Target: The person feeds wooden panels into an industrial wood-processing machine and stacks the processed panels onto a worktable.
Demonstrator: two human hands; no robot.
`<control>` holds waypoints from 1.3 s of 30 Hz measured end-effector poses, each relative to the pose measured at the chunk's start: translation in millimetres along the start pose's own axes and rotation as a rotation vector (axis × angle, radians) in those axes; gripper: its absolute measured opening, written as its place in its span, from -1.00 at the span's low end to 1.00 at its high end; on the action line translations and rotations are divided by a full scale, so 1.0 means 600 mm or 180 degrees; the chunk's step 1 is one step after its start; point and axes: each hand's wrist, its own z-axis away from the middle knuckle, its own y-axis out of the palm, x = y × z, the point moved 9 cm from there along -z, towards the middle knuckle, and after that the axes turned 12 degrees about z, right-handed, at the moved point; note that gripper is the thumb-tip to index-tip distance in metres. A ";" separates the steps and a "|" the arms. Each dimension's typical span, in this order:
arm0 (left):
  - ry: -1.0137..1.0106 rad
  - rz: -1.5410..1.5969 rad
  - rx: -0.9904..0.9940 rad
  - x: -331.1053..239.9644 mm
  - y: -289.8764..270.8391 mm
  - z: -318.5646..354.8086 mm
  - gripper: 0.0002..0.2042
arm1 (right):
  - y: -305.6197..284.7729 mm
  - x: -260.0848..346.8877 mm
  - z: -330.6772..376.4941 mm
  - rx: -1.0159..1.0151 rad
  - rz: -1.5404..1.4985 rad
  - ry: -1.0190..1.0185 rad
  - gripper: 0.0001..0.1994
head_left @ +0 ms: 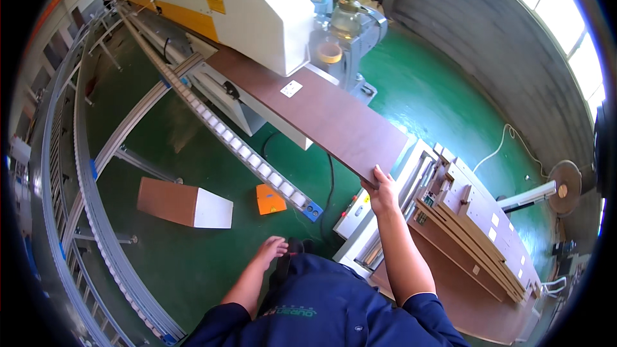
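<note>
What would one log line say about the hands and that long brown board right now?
right hand: grips near end of brown board | board: far end at white machine | left hand: free, open, by waist

Probably woodworking workshop: edge-banding machine (257, 6), stacked panels (475, 231)

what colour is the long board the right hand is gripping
Dark brown board, with a small white label on top; seen best in the head view, right hand at its near end.

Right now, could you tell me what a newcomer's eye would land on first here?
Most striking is the long dark brown board running diagonally from the white and yellow machine at the top, its near end held by the right hand. The left hand hangs free below, over the green floor. A stack of pale panels lies at the right.
</note>
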 end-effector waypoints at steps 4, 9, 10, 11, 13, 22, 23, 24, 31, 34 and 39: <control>-0.0286 0.0009 0.0743 -0.058 0.167 0.028 -0.70 | -0.080 0.014 0.029 -0.0244 -0.0019 -0.0113 -0.79; -0.0339 0.0463 0.1886 -0.138 0.347 0.083 -0.67 | -0.177 0.013 0.059 -0.0439 -0.0192 -0.0178 -0.84; -0.0390 0.0413 0.1915 -0.150 0.370 0.086 -0.67 | -0.199 0.012 0.066 -0.0521 -0.0203 -0.0195 -0.83; -0.0227 0.0677 0.2007 -0.176 0.395 0.089 -0.66 | -0.222 0.011 0.074 -0.0618 -0.0177 -0.0151 -0.82; 0.0024 0.1043 0.2104 -0.217 0.434 0.086 -0.63 | -0.271 0.017 0.100 -0.0780 -0.0237 -0.0215 -0.82; 0.0824 0.2675 0.1268 -0.324 0.500 -0.018 -0.55 | -0.561 0.013 0.223 -0.1445 -0.0458 -0.0438 -0.71; 0.0918 0.2582 0.1175 -0.331 0.496 -0.033 -0.54 | -0.591 0.014 0.237 -0.1394 -0.0420 -0.0507 -0.70; 0.1030 0.2495 0.1088 -0.334 0.497 -0.042 -0.52 | -0.625 0.013 0.260 -0.1491 -0.0484 -0.0548 -0.70; 0.1045 0.1954 0.0811 -0.183 0.601 0.041 -0.59 | -0.863 -0.014 0.417 -0.1496 -0.0930 -0.0967 -0.77; 0.0942 0.1724 0.0763 -0.079 0.631 0.100 -0.62 | -0.997 -0.062 0.505 -0.1702 -0.1007 -0.0973 -0.72; 0.0148 0.1584 0.1387 0.155 0.702 0.220 -0.72 | -1.217 -0.147 0.682 -0.2049 -0.1570 -0.1082 -0.55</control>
